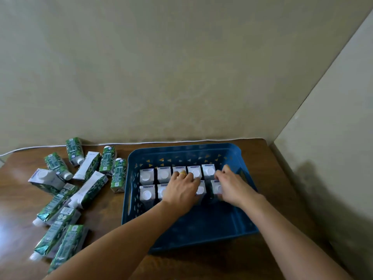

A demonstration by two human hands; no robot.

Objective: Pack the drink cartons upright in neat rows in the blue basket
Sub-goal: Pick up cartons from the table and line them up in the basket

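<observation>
The blue basket [201,225] stands on the brown table, right of centre. Inside it, upright cartons with white caps form two rows against the far wall; the back row [163,174] holds several, the front row [147,194] too. My left hand [181,190], wearing a gold ring, lies over the middle of the front row, fingers curled round a carton there [200,191]. My right hand [232,186] grips the rightmost front carton [216,187], fingers curled over its top. Several green and white cartons [88,188] lie scattered flat on the table left of the basket.
The near half of the basket floor [212,219] holds nothing. A white cable [181,141] runs along the table's back edge by the wall. A second wall closes in on the right, near the table's right edge [282,178].
</observation>
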